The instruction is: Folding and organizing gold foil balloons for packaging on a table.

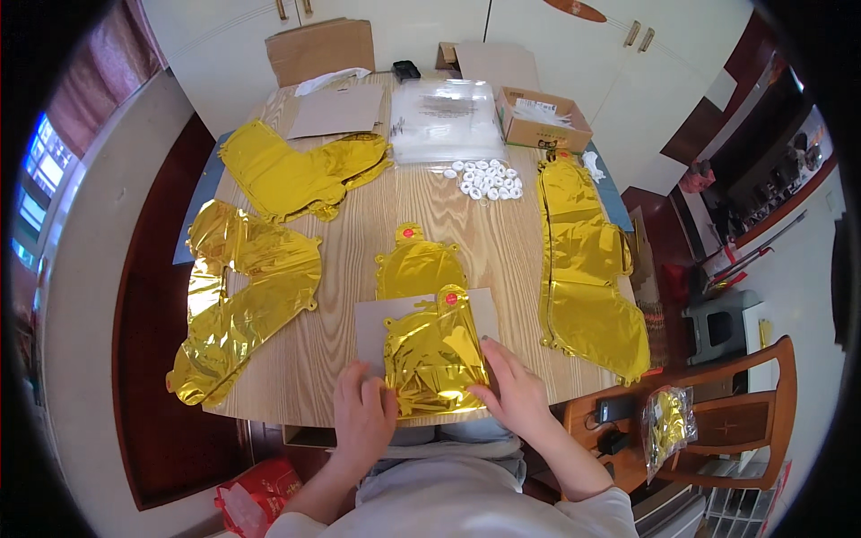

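Note:
A folded gold foil balloon with a red round sticker on its tab lies on a grey cardboard sheet at the table's near edge. My left hand has its fingers curled against the balloon's lower left edge. On the other side, my right hand grips the right edge, thumb on the foil and index finger stretched along the side. Just beyond the sheet, partly covered by it, is another folded gold foil balloon, also with a red sticker.
Flat gold foil balloons lie at left, with one more along the right. Farther back are white rings, clear plastic bags, a cardboard sheet and an open carton. A wooden chair stands at right.

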